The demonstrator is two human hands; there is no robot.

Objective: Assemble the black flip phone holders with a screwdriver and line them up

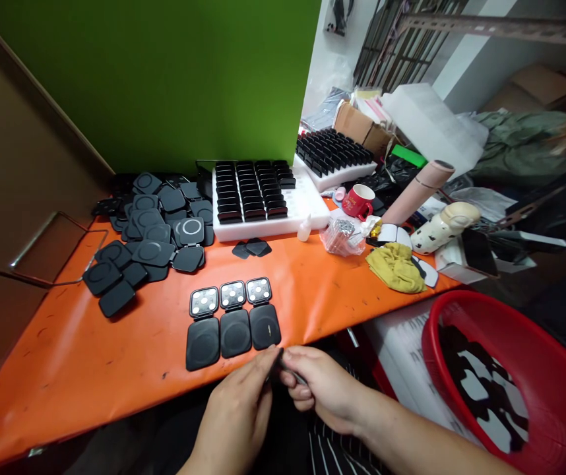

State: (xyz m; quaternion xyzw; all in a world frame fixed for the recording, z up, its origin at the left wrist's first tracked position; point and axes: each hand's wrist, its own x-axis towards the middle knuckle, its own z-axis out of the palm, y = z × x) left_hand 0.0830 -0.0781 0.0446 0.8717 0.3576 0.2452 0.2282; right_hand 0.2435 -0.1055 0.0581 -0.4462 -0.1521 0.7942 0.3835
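At the table's front edge, my left hand (243, 396) and my right hand (320, 382) meet with fingers closed around a thin black flat piece (276, 365). Most of that piece is hidden by the fingers, so its full shape does not show. Just beyond them lie three opened black hinged pads (236, 333) in a row. Their lower panels are black with a faint round ring; the upper panels show a pale inside with round white dots. Behind the row sit a few small black square sheets (252, 248).
A pile of black hinged pads (152, 227) covers the orange table's (322, 284) left side. White foam trays (268, 227) hold upright black pieces. A dropper bottle (304, 229), red mug (359, 200) and yellow cloth (396, 267) stand rightward. A red basin (555, 389) sits at lower right.
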